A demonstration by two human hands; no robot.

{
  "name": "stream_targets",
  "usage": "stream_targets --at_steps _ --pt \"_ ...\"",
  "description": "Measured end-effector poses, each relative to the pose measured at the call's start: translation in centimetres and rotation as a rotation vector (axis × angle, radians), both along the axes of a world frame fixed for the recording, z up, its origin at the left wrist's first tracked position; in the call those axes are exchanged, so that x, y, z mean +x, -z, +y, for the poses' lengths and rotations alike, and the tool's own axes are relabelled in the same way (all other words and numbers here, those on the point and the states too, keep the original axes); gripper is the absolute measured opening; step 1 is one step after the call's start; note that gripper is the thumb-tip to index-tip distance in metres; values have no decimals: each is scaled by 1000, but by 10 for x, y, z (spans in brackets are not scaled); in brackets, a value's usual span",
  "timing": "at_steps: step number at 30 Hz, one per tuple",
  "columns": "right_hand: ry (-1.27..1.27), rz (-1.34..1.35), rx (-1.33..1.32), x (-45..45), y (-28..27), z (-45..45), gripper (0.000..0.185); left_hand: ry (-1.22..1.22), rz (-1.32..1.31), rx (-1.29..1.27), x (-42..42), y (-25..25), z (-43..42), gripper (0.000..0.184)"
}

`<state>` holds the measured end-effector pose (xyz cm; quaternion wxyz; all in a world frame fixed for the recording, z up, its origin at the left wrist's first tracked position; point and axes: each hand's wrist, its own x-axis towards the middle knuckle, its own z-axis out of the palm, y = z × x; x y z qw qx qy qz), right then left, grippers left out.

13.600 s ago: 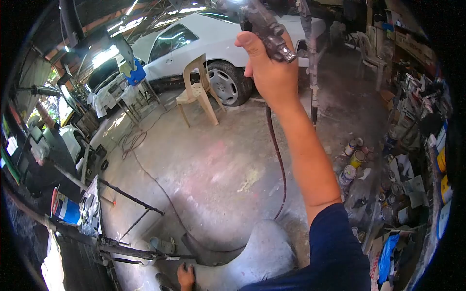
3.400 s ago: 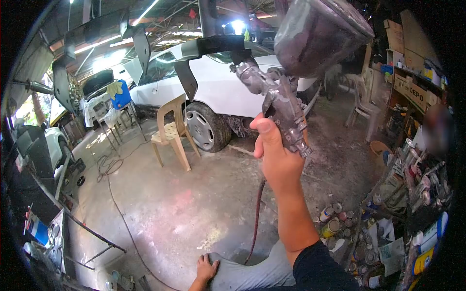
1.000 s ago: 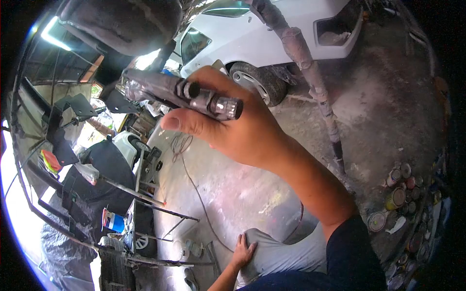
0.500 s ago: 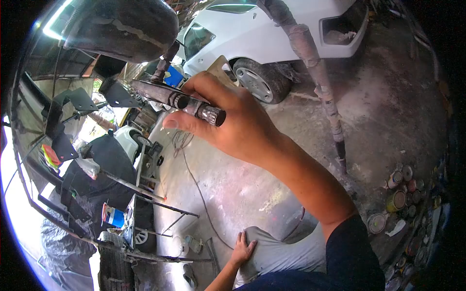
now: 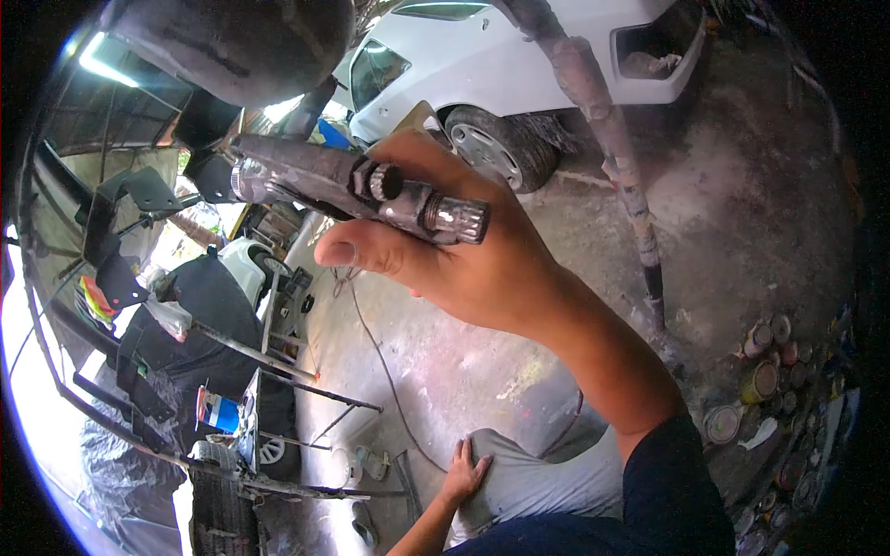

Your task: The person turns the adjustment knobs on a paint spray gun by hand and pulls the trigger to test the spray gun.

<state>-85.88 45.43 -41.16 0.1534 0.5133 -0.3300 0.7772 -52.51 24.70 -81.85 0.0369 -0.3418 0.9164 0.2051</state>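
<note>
My right hand is wrapped around a paint spray gun, high in front of me. The gun's metal body points to the left, and two ridged knobs show at its rear end. A dark, rounded cup sits above the gun and is cut off by the top of the view. My thumb lies along the near side of the gun; the trigger is hidden. Down low, my left hand lies on the knee of my light grey trousers, fingers stretched out, holding nothing.
A white car stands beyond my right hand. A wrapped pole rises to the right. Metal frames and a blue-and-white can are at left. Several paint cans lie at right, and a hose crosses the floor.
My right hand and the spray gun have come closer to me and shifted slightly right, so the gun looks larger. My left hand stays on the knee.
</note>
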Motion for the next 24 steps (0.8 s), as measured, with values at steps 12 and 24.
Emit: stream_targets --at_steps 12,24 --pt "154 10 76 -8 28 -11 43 -41 -34 20 -5 -5 3 90" --pt "-3 49 16 11 19 18 47 -41 -22 17 -5 -4 3 90"
